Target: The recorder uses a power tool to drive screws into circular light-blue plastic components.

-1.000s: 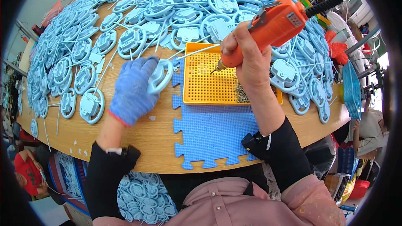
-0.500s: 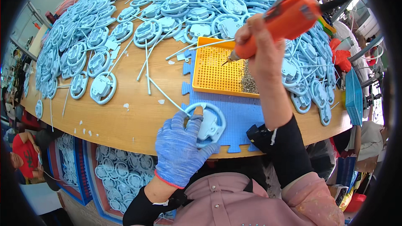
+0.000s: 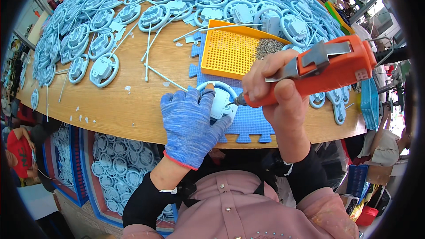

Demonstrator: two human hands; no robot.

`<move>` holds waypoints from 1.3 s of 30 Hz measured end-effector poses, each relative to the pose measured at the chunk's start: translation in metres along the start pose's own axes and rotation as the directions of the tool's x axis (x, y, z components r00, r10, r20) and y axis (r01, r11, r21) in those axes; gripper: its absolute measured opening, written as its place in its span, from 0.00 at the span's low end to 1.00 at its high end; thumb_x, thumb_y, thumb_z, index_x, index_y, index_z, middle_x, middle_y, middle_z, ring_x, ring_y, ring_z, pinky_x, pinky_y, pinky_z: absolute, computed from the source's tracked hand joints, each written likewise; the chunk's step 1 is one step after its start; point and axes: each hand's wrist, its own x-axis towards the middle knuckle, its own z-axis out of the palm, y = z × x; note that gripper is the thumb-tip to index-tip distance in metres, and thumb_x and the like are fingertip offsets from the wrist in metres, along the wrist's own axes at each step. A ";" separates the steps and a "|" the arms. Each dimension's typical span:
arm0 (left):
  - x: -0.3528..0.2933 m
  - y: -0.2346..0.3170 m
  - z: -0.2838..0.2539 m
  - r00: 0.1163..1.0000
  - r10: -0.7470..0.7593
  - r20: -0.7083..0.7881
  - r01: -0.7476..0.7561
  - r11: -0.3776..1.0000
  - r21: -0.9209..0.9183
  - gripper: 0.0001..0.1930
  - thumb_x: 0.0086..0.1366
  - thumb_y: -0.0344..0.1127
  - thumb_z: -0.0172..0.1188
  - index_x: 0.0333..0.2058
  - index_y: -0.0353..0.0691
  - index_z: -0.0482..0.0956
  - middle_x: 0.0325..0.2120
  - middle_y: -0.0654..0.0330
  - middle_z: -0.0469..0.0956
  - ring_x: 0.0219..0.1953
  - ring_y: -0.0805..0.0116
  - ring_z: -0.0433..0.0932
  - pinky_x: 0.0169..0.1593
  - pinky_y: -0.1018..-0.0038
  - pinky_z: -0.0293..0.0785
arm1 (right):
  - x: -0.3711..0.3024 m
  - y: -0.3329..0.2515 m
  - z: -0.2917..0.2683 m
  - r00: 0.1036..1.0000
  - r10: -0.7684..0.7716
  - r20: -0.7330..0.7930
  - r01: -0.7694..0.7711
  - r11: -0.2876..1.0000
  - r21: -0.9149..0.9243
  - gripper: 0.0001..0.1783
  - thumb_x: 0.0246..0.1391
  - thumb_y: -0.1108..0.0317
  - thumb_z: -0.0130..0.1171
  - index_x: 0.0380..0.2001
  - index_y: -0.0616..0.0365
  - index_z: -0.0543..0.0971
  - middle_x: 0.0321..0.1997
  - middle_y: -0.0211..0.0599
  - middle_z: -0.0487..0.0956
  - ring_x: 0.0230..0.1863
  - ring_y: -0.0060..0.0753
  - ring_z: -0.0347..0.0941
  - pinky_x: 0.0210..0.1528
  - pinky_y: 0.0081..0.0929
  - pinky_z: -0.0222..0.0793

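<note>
A light blue plastic ring-shaped part (image 3: 221,102) with a plate in its middle and a long thin rod lies on the blue foam mat (image 3: 254,126). My left hand (image 3: 188,124), in a blue knit glove, presses and grips its near left rim. In my bare right hand (image 3: 281,102) is an orange electric screwdriver (image 3: 330,68), tilted, with fingers wrapped round its body. Its bit points down at the right side of the part's plate and appears to touch it. Whether a screw sits under the bit is too small to tell.
Behind the part stands a yellow perforated tray (image 3: 221,70) with small screws (image 3: 268,48) at its right end. Similar blue parts (image 3: 186,4) are heaped across the wooden table (image 3: 124,115). A blue basket (image 3: 369,104) stands at the right edge; filled crates (image 3: 86,168) are below left. Two other people are nearby.
My right hand has brought the screwdriver down from above the yellow tray to the part. My left hand keeps its hold. The whole view has shifted a little.
</note>
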 end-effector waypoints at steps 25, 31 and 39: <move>0.033 -0.030 0.013 0.936 0.345 0.068 -0.302 0.888 -0.346 0.26 0.49 0.49 0.64 0.45 0.42 0.75 0.41 0.56 0.73 0.47 0.56 0.69 0.52 0.56 0.64 | 0.003 0.011 0.019 0.989 0.145 0.019 -0.144 0.989 -0.031 0.18 0.48 0.65 0.67 0.32 0.58 0.67 0.19 0.34 0.70 0.20 0.26 0.66 0.25 0.24 0.64; -0.044 -0.012 -0.055 0.976 0.158 0.151 -0.157 0.987 -0.022 0.26 0.48 0.45 0.66 0.47 0.48 0.75 0.37 0.60 0.75 0.42 0.55 0.72 0.44 0.62 0.67 | 0.005 -0.013 -0.010 0.993 -0.118 -0.029 0.122 0.967 0.223 0.22 0.55 0.49 0.61 0.33 0.56 0.67 0.19 0.30 0.67 0.20 0.26 0.66 0.23 0.26 0.64; 0.024 -0.096 -0.094 0.978 0.086 0.191 -0.128 0.967 0.219 0.30 0.49 0.47 0.66 0.51 0.42 0.72 0.44 0.56 0.72 0.50 0.54 0.69 0.54 0.59 0.63 | 0.031 -0.006 -0.028 0.990 -0.076 -0.121 0.100 0.974 0.202 0.25 0.51 0.51 0.66 0.35 0.59 0.68 0.20 0.35 0.70 0.22 0.28 0.68 0.24 0.26 0.67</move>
